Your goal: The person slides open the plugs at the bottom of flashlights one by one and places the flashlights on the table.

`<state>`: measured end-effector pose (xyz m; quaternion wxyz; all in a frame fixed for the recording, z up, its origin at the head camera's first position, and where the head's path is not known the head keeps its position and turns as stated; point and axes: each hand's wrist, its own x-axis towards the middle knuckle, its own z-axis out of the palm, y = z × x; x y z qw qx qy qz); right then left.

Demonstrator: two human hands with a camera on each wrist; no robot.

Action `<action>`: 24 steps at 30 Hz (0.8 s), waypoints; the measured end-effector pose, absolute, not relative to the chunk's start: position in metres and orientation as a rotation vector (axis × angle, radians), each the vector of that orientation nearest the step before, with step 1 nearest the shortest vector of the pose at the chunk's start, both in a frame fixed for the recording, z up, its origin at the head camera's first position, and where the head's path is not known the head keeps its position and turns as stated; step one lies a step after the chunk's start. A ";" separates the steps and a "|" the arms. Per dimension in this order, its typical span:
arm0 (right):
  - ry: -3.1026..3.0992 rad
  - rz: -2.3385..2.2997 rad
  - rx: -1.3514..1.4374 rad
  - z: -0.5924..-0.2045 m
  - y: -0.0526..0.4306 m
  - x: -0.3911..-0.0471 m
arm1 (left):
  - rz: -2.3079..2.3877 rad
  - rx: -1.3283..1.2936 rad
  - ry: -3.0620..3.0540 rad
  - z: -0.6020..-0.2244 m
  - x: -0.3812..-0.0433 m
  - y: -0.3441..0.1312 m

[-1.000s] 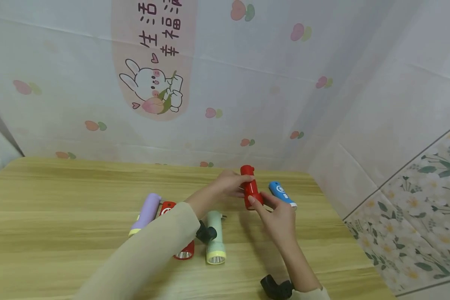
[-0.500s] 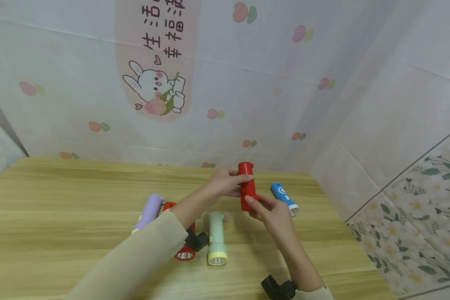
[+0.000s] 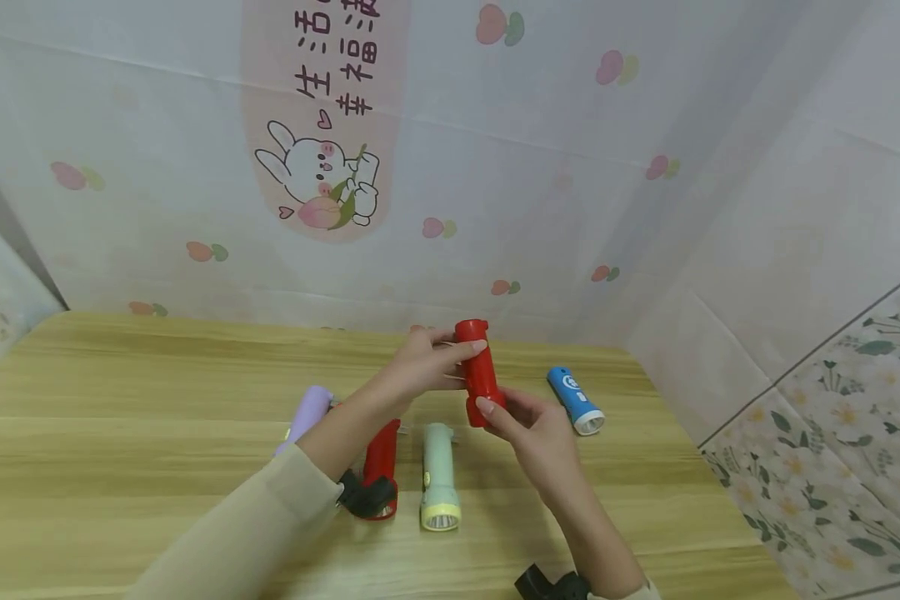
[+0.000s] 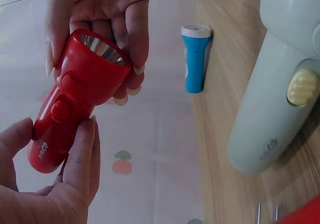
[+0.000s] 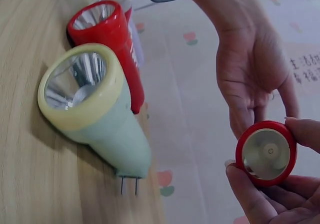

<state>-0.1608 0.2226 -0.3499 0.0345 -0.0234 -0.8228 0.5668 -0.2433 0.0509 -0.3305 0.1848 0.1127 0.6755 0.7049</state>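
Observation:
Both hands hold a red flashlight (image 3: 481,375) above the table, tilted with its lens end toward the person. My left hand (image 3: 420,364) pinches its tail end between thumb and fingers. My right hand (image 3: 543,433) grips the wider head, thumb on the near side. A ribbed red slide switch (image 4: 60,112) shows on the body in the left wrist view. The right wrist view looks straight at the round lens (image 5: 266,154). Below the hands, a mint-green flashlight (image 3: 438,467) with a pale yellow rim lies on the table.
A second red flashlight (image 3: 381,454) lies left of the mint one, partly behind the black wrist camera (image 3: 367,496). The left forearm partly covers a purple flashlight (image 3: 309,411). A blue flashlight (image 3: 573,400) lies at right. Metal prongs (image 5: 130,186) extend from the mint flashlight's tail.
Both hands and the held red flashlight have shifted left and slightly up. The left forearm has moved left too, baring more space beside the mint flashlight. The view has turned slightly left.

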 end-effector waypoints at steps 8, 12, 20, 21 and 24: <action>-2.582 1.606 -0.020 -0.347 0.215 -0.158 | 2.017 0.344 1.904 -0.329 -0.236 0.035; -2.628 1.489 0.032 -0.343 0.212 -0.157 | 2.020 0.345 1.934 -0.327 -0.232 0.030; -2.726 1.319 0.088 -0.332 0.203 -0.155 | 2.012 0.376 2.009 -0.326 -0.218 0.020; -2.729 1.306 0.094 -0.331 0.201 -0.155 | 2.013 0.372 2.016 -0.326 -0.217 0.019; -2.738 1.267 0.115 -0.329 0.198 -0.154 | 2.027 0.368 2.024 -0.326 -0.214 0.015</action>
